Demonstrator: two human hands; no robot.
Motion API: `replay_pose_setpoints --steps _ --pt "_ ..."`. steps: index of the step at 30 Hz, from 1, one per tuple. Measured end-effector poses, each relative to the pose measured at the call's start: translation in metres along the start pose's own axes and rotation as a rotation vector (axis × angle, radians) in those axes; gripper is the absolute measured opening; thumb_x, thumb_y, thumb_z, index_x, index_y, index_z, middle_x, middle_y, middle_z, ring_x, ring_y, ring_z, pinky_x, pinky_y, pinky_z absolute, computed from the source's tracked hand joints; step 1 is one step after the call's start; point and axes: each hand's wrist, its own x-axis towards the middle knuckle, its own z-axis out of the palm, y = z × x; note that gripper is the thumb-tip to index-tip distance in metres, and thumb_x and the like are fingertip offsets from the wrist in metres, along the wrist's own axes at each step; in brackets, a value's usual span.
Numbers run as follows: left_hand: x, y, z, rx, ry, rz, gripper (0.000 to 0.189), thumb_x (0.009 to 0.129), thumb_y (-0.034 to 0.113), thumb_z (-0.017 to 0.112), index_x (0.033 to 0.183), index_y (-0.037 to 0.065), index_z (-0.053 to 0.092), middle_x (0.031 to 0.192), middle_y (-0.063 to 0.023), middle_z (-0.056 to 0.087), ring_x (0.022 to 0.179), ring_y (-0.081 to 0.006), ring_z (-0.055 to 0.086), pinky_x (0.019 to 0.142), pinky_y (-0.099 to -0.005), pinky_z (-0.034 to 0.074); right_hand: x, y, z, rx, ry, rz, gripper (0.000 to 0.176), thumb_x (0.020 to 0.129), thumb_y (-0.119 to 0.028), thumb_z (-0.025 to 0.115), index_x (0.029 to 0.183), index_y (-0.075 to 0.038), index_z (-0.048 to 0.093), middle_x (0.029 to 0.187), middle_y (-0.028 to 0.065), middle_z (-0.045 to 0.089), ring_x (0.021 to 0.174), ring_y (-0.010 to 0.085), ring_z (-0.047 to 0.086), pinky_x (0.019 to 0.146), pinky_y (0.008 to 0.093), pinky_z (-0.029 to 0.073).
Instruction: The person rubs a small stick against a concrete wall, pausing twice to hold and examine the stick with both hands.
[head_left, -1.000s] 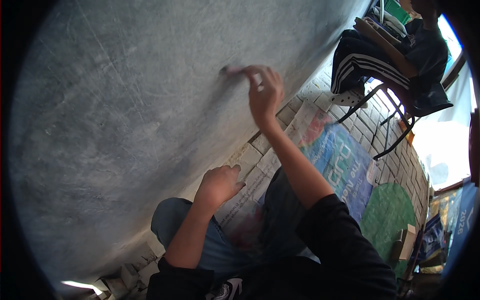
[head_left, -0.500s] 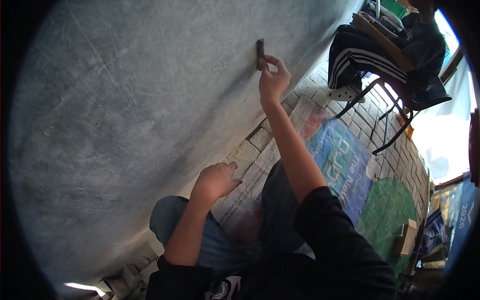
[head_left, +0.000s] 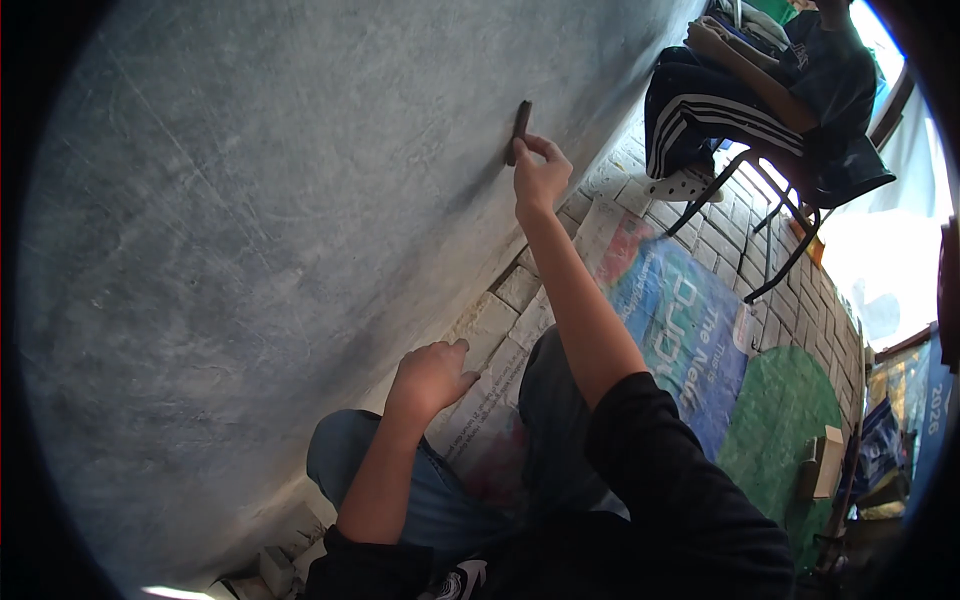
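Head view, single entry.

- Right hand [head_left: 538,175]: raised on an outstretched arm. The fingertips are pinched narrow on a small dark block [head_left: 520,122], gripping its lower end.
- Small dark block: stands nearly upright, slightly tilted, pressed against the grey wall [head_left: 250,250]. It sits in the wall's upper right part, above the floor line.
- Left hand [head_left: 432,378]: held low beside the knee in blue jeans [head_left: 350,450]. The fingers are curled in loosely and nothing is seen in them. It is close to the wall's foot and well apart from the right hand.
- Open room: bare wall runs wide to the left of and above the block. To the right, the wall's edge meets the brick floor [head_left: 500,295] just beside the right forearm.
- Grey wall: a smooth, scuffed face with pale scratches and mottled patches, filling the left of the view.
- Brick floor: pale pavers running along the wall's base.
- Printed banner [head_left: 690,330]: blue with white lettering, lying flat on the bricks under the person's legs.
- Green round mat [head_left: 780,410]: just beyond the banner, with a small pale box [head_left: 828,462] at its far edge.
- Another person [head_left: 760,90]: seated on a metal-legged chair [head_left: 790,225] at upper right, in dark striped trousers and well apart from both hands.
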Motion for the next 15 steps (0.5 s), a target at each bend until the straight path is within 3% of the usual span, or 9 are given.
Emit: replay_pose_setpoints --steps 5,7,8,10,14,15 --pt "-0.001 -0.002 0.002 -0.060 0.007 0.044 0.045 0.077 0.035 0.061 0.111 0.006 0.054 0.093 -0.0161 0.063 0.090 -0.0299 0.059 0.079 -0.0383 0.046 -0.019 -0.009 -0.010 0.034 -0.193 0.063 0.019 0.072 -0.010 0.067 0.088 0.001 0.066 0.082 0.0073 0.064 0.076 0.0106 0.055 0.069 0.0239 0.042" --pt "0.003 -0.003 -0.001 0.008 -0.014 -0.023 0.045 0.077 0.034 0.061 0.111 0.006 0.054 0.093 -0.0167 0.063 0.090 -0.0301 0.059 0.079 -0.0383 0.046 0.003 0.015 -0.006 0.065 -0.126 0.319 0.015 0.075 -0.010 0.064 0.088 -0.002 0.066 0.088 0.0112 0.065 0.081 0.0157 0.060 0.073 0.0284 0.044" --pt "0.002 -0.005 0.000 0.012 -0.018 -0.024 0.045 0.077 0.034 0.061 0.111 0.006 0.054 0.093 -0.0167 0.063 0.090 -0.0301 0.059 0.079 -0.0383 0.046 0.007 0.024 -0.006 0.067 -0.123 0.323 0.015 0.075 -0.010 0.064 0.088 -0.002 0.066 0.088 0.0112 0.065 0.081 0.0157 0.060 0.073 0.0284 0.044" --pt "0.001 -0.011 0.003 -0.113 0.076 0.069 0.036 0.076 0.033 0.060 0.097 0.003 0.057 0.090 -0.0180 0.062 0.087 -0.0334 0.059 0.076 -0.0418 0.047 0.011 0.036 -0.005 0.259 -0.096 0.470 0.018 0.076 -0.010 0.064 0.092 -0.001 0.065 0.088 0.0090 0.065 0.079 0.0150 0.059 0.073 0.0274 0.045" --pt "-0.002 -0.014 0.001 -0.077 0.047 0.007 0.037 0.076 0.034 0.060 0.097 0.003 0.057 0.091 -0.0179 0.062 0.087 -0.0333 0.059 0.076 -0.0415 0.047 0.018 0.037 -0.004 0.211 -0.047 0.342 0.021 0.076 -0.009 0.066 0.095 -0.001 0.064 0.086 0.0073 0.065 0.078 0.0140 0.058 0.072 0.0269 0.044" --pt "-0.001 -0.013 -0.001 -0.063 0.029 -0.014 0.040 0.077 0.034 0.061 0.104 0.004 0.056 0.093 -0.0176 0.062 0.089 -0.0321 0.059 0.078 -0.0399 0.046 0.018 0.037 -0.004 0.202 -0.065 0.327 0.021 0.075 -0.009 0.066 0.094 -0.001 0.064 0.085 0.0068 0.064 0.077 0.0132 0.058 0.072 0.0265 0.044"
